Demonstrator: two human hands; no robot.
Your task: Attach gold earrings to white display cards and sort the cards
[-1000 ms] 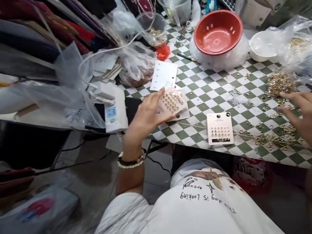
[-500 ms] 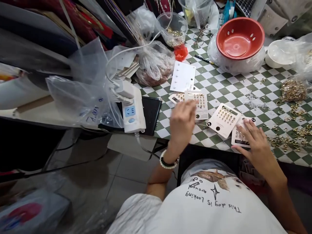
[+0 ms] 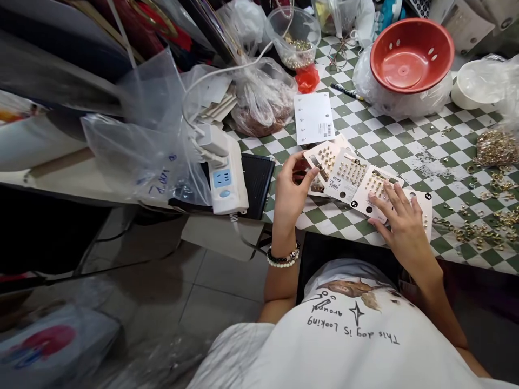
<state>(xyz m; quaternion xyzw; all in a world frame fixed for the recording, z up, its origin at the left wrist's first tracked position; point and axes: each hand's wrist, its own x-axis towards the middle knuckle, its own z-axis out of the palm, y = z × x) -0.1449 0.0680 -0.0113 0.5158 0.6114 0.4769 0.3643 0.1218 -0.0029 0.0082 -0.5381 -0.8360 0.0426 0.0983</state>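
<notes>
Cards pale, gold-studded, fanned and overlapping, one edge pinched between left fingers, right fingers spread flat.

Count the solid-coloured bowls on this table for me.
2: the red bowl at the far side, atop clear plastic, and the white bowl to its right, partly covered. More may be hidden.

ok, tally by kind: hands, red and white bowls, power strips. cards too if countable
Hands: 2 (left hand, right hand)
Bowls: 2 (red bowl, white bowl)
Power strips: 1 (white power strip)
Total: 5
Cards left out: they overlap, so no exact count.
</notes>
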